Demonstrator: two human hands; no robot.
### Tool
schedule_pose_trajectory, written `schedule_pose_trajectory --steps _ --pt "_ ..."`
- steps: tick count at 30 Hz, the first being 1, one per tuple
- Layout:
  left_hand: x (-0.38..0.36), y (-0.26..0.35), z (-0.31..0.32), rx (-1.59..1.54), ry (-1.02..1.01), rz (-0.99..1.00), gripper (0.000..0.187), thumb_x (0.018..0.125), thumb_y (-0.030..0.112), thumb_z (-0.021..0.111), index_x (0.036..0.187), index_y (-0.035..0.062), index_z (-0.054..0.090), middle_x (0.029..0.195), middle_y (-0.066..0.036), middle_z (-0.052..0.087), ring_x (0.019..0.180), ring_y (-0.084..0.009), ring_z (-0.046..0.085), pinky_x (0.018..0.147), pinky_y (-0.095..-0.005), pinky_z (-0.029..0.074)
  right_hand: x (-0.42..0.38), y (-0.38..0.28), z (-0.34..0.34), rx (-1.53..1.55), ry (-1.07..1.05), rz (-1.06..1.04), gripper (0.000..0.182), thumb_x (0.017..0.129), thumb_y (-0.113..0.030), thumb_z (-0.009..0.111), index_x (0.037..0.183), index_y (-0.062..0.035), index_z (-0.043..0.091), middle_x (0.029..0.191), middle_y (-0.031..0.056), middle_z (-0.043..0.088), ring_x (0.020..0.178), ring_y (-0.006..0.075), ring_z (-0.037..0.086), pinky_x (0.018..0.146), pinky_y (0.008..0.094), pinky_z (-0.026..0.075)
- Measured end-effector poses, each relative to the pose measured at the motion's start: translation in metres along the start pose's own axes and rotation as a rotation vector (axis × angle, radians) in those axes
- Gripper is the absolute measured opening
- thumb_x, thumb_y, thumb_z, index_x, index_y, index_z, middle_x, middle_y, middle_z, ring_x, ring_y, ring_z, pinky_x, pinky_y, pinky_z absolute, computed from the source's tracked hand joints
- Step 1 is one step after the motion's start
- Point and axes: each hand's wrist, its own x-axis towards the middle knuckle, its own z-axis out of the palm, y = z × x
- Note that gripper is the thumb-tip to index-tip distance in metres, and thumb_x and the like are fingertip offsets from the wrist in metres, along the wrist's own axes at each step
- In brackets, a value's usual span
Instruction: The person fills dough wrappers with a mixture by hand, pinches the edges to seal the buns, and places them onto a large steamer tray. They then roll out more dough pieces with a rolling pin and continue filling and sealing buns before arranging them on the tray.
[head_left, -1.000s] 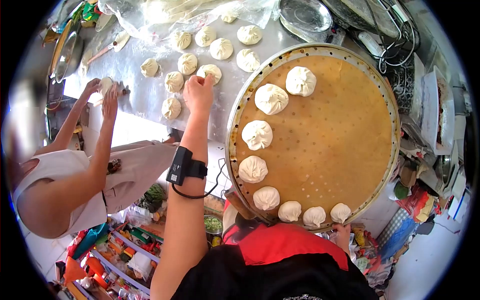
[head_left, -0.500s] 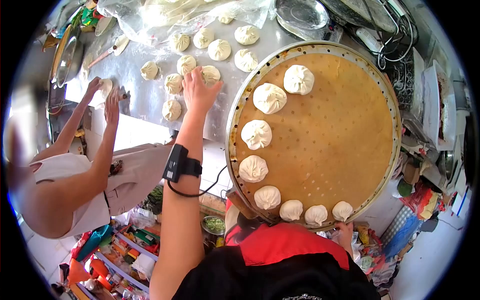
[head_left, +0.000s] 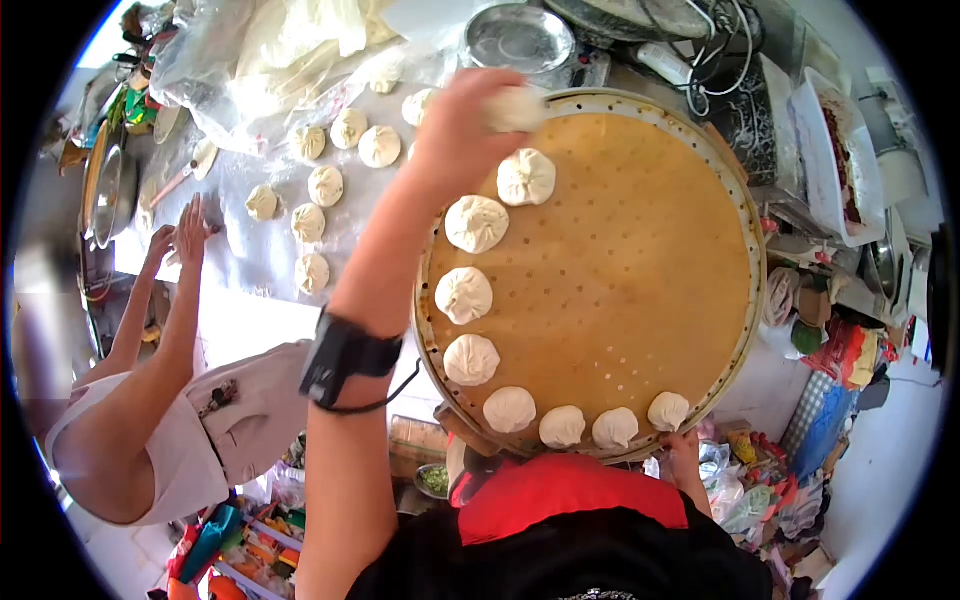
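My left hand (head_left: 470, 135), smeared by motion, is closed around a pleated bun (head_left: 516, 108) above the far-left rim of a round steamer tray (head_left: 757, 270). On the tray's brown perforated liner, several white pleated buns (head_left: 464, 295) form a curve along the left and near edges. At the near rim, to the right of my red apron, my right hand (head_left: 682, 455) grips the tray; its fingers are partly hidden. More pleated buns (head_left: 325, 186) lie on the metal table to the left.
A co-worker's hands (head_left: 180, 240) are raised at the table's left end. Clear plastic sheeting (head_left: 215, 80) and a round metal plate (head_left: 518, 40) lie at the back. Cables (head_left: 745, 60) and a white bin (head_left: 838, 160) stand to the right.
My left hand has lifted a bun off the table and carried it right, to the tray's far-left rim. The view has shifted; my right hand stays at the near rim.
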Motion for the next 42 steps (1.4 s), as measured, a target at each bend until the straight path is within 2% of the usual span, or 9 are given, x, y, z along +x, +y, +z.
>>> schedule_pose_trajectory --steps 1,9,12,15,24,29,32,37,42 --pt "0.016 0.004 0.019 0.011 -0.109 0.011 0.049 0.068 0.007 0.072 0.114 0.0087 0.059 0.115 -0.011 0.055 0.105 -0.0272 0.055 0.091 -0.0343 0.045 -0.004 -0.004 0.003 0.021 0.007 0.059 0.057 0.071 0.008 0.046 0.124 -0.0126 0.042 0.111 0.0067 0.053 0.098 0.0225 0.056 0.079 0.0369 0.051" --pt "0.040 0.003 0.095 0.379 -0.448 -0.080 0.069 0.063 0.022 0.073 0.128 0.0174 0.050 0.126 -0.013 0.049 0.120 -0.0332 0.042 0.099 -0.0397 0.040 0.002 0.002 -0.005 -0.039 -0.007 0.016 0.062 0.066 0.008 0.046 0.125 -0.0118 0.041 0.113 0.0062 0.053 0.100 0.0238 0.056 0.076 0.0375 0.053" --pt "0.042 -0.005 0.107 0.417 -0.493 0.108 0.073 0.063 0.021 0.073 0.131 0.0138 0.047 0.128 -0.013 0.047 0.122 -0.0328 0.040 0.100 -0.0400 0.039 0.000 -0.001 0.001 0.004 -0.014 0.012 0.062 0.067 0.008 0.045 0.125 -0.0115 0.041 0.113 0.0070 0.053 0.099 0.0239 0.056 0.075 0.0387 0.053" --pt "0.036 -0.009 0.090 0.202 -0.332 0.286 0.075 0.063 0.020 0.073 0.132 0.0110 0.044 0.129 -0.014 0.046 0.123 -0.0325 0.040 0.101 -0.0402 0.038 0.002 0.003 -0.006 0.006 0.026 0.035 0.060 0.068 0.008 0.045 0.125 -0.0112 0.042 0.113 0.0082 0.053 0.099 0.0246 0.056 0.076 0.0405 0.053" --pt "-0.024 -0.003 0.046 0.382 -0.422 -0.162 0.067 0.062 0.012 0.069 0.126 0.0113 0.049 0.126 -0.014 0.047 0.119 -0.0336 0.043 0.097 -0.0396 0.041 0.007 0.007 -0.010 -0.006 0.026 0.026 0.056 0.069 0.006 0.048 0.122 -0.0131 0.043 0.106 0.0075 0.055 0.093 0.0236 0.057 0.073 0.0400 0.053" --pt "-0.028 -0.017 0.043 0.297 -0.258 0.068 0.057 0.065 0.010 0.068 0.121 0.0106 0.053 0.122 -0.011 0.050 0.116 -0.0299 0.047 0.094 -0.0391 0.043 0.006 0.004 -0.008 -0.043 0.046 0.015 0.055 0.067 0.004 0.049 0.119 -0.0119 0.044 0.101 0.0086 0.055 0.088 0.0246 0.057 0.071 0.0423 0.054" --pt "-0.028 -0.054 0.012 -0.229 0.020 -0.308 0.061 0.067 0.010 0.067 0.126 0.0127 0.050 0.126 -0.013 0.049 0.119 -0.0314 0.044 0.095 -0.0391 0.043 0.009 0.004 -0.011 -0.088 0.012 -0.030 0.054 0.068 0.004 0.049 0.119 -0.0093 0.044 0.102 0.0088 0.055 0.088 0.0240 0.056 0.073 0.0406 0.053" --pt "-0.058 -0.159 -0.009 0.557 -0.066 -0.239 0.066 0.068 0.016 0.069 0.130 0.0158 0.046 0.128 -0.014 0.049 0.119 -0.0308 0.045 0.100 -0.0379 0.038 0.001 -0.004 0.000 -0.095 0.013 -0.046 0.048 0.068 0.004 0.051 0.115 -0.0032 0.047 0.097 0.0082 0.056 0.086 0.0211 0.056 0.075 0.0334 0.048" --pt "-0.053 -0.153 0.004 0.444 -0.108 -0.357 0.063 0.067 0.021 0.073 0.126 0.0153 0.051 0.124 -0.014 0.052 0.115 -0.0310 0.049 0.098 -0.0386 0.040 -0.003 -0.006 0.003 -0.112 0.062 0.025 0.049 0.069 0.005 0.050 0.117 -0.0049 0.046 0.099 0.0079 0.056 0.088 0.0219 0.056 0.077 0.0359 0.049"
